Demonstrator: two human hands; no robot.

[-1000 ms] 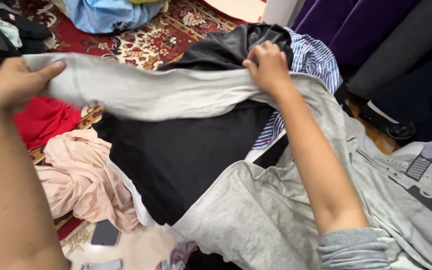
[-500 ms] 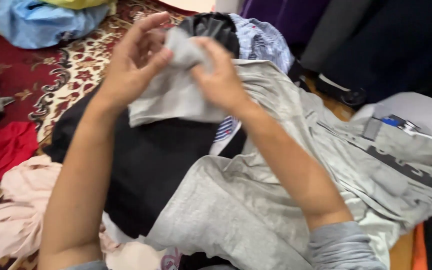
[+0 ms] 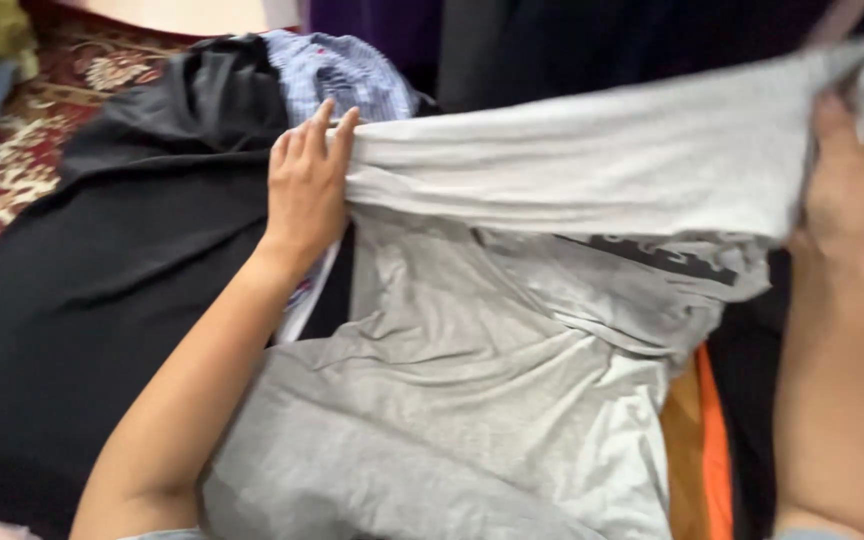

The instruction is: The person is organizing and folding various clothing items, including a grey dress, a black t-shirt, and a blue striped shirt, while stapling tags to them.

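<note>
Garment: a light grey, soft knit sweatshirt (image 3: pixel 472 400) with a dark printed strip on the chest is spread over a pile of clothes; its body lies low in the view, one sleeve (image 3: pixel 592 165) is lifted and stretched across the upper part.
Left hand (image 3: pixel 304 190): the fingers are laid flat and pressed together on the sleeve where it joins the body, the cloth being pinned rather than pinched.
Right hand (image 3: pixel 852 185): the grip is closed around the cuff end of the sleeve, which is held raised at the right edge of the view.
Handling: the fabric is judged light, limp and slightly stretchy; it sags between the two holds and creases freely. No fragility or slipperiness is expected.
Where to take hold: seams, cuff and shoulder line are judged the firmest places, as the loose cloth bunches elsewhere.
Surroundings: a black garment (image 3: pixel 102 280) lies beside and beneath, a blue checked shirt (image 3: pixel 342 70) behind the left hand, an orange cloth (image 3: pixel 707 450) under the hem, and a red patterned carpet (image 3: pixel 12 170) at the left.
</note>
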